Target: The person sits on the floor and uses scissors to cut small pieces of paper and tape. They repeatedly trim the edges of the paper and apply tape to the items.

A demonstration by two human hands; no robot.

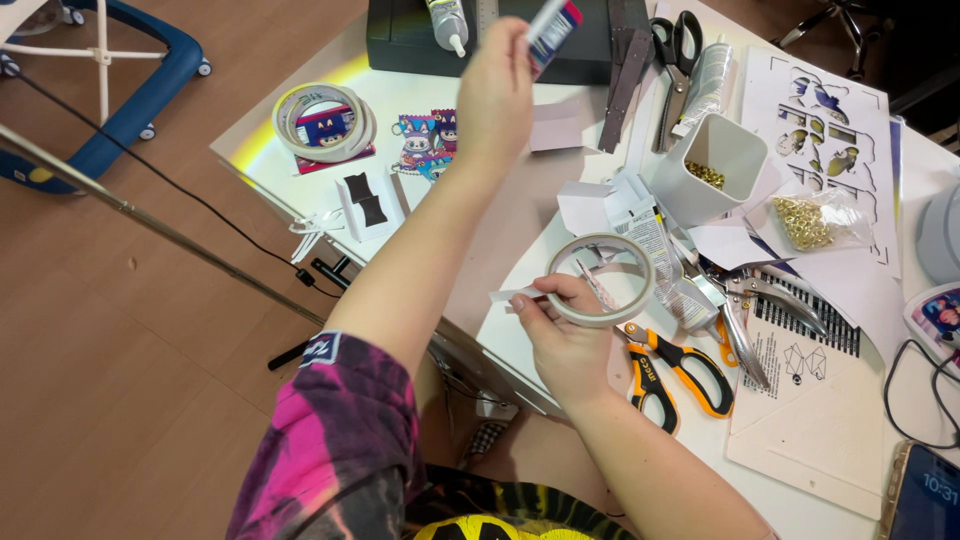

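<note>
My left hand [497, 90] is stretched far over the white table [480, 210] and grips a small flat packet [550, 30] with a red and blue end, near a glue bottle [447, 22]. My right hand [565, 335] holds a roll of white double-sided tape [604, 280] by its near rim, close to the table's front edge. A short loose strip of tape [512, 294] sticks out to the left of the fingers.
Orange-handled scissors [680, 375] lie right of my right hand, with pliers [745, 320] beyond. A white cup [715, 165] holding brass eyelets, a bag of eyelets [815, 222], black scissors [675, 60], a second tape roll [322, 120], stickers [428, 140] and a phone [925, 495] crowd the table.
</note>
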